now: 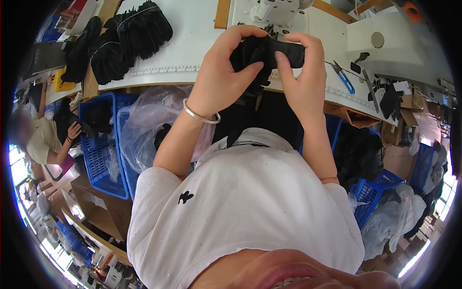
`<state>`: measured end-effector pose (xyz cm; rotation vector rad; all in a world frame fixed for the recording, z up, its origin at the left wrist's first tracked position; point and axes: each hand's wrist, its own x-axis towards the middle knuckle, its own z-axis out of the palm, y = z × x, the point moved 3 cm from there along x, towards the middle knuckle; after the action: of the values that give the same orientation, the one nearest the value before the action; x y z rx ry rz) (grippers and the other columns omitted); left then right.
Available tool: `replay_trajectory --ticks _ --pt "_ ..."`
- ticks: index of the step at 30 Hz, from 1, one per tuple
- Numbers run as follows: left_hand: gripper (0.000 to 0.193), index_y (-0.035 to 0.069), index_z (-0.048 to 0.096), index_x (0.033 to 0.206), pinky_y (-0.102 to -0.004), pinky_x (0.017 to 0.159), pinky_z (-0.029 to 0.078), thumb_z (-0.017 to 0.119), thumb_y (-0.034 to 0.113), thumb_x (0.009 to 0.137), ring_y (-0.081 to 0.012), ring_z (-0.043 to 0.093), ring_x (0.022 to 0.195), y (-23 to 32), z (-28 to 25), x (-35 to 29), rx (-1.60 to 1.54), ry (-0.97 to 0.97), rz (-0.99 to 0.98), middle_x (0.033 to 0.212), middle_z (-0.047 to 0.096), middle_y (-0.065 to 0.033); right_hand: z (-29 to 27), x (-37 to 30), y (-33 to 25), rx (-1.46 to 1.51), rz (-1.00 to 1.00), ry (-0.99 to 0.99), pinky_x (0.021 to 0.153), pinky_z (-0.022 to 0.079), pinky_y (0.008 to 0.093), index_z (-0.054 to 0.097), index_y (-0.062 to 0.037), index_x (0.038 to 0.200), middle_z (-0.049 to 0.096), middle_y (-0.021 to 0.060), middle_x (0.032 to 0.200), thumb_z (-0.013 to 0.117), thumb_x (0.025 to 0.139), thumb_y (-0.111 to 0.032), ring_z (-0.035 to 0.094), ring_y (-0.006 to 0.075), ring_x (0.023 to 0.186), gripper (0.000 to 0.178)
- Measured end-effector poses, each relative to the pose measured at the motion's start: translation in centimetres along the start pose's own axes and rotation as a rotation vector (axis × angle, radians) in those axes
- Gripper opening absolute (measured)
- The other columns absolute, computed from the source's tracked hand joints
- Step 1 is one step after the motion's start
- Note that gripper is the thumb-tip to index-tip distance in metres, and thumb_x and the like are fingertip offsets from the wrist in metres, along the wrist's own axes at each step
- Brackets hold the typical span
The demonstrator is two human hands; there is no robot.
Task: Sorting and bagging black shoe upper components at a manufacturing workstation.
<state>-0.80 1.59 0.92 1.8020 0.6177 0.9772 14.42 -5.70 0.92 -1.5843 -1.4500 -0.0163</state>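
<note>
Both my hands grip a folded piece of black fabric (pixel 290 54) just in front of the sewing machine (pixel 279 13), above the table's near edge. My left hand (pixel 224 72) curls round the fabric's left part, its thumb pressed on top. On the right side, my right hand (pixel 308 72) pinches a flat, smooth flap between thumb and fingers. Narrow black ends hang below the fabric between the hands. The fabric hides the machine's needle area. To the right of my right hand lie blue-handled thread snips (pixel 344 81) on the white table (pixel 187 38).
Tied bundles of black fabric pieces (pixel 144 30) lie at the table's far left. A measuring tape (pixel 166 70) runs along the front edge. Below are a blue basket (pixel 98 161), a clear plastic bag (pixel 147 127) and another blue basket (pixel 368 192). Another person (pixel 45 139) works at far left.
</note>
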Motion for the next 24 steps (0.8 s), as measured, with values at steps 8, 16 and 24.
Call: replay_trajectory --ticks 8,16,24 --pt "0.054 0.005 0.056 0.128 -0.0314 0.102 0.045 0.071 -0.006 0.076 -0.0215 0.058 0.115 -0.1 -0.4 -0.1 -0.008 -0.123 0.034 0.122 0.059 -0.0072 -0.4 -1.0 -0.9 -0.036 -0.117 -0.074 0.077 0.055 0.0379 0.064 -0.0069 0.1 0.056 0.0099 0.122 0.073 0.085 -0.013 0.065 0.0294 0.1 0.019" --pt "0.058 0.006 0.053 0.129 -0.0321 0.103 0.045 0.07 -0.007 0.075 -0.022 0.057 0.118 -0.3 -0.9 0.0 -0.011 -0.17 0.034 0.124 0.058 -0.0064 -0.6 -1.2 0.0 0.049 -0.043 -0.126 0.08 0.054 0.0382 0.064 -0.0063 0.099 0.056 0.0109 0.123 0.072 0.084 -0.01 0.063 0.0302 0.104 0.018" --pt "0.06 0.007 0.053 0.13 -0.0333 0.104 0.044 0.07 -0.005 0.074 -0.0251 0.055 0.121 -0.8 -0.2 -0.3 0.009 -0.174 0.059 0.126 0.056 -0.0074 -0.4 -1.8 -1.0 -0.034 -0.041 -0.151 0.082 0.054 0.0388 0.063 -0.0064 0.096 0.053 0.0134 0.13 0.071 0.082 -0.006 0.062 0.032 0.109 0.016"
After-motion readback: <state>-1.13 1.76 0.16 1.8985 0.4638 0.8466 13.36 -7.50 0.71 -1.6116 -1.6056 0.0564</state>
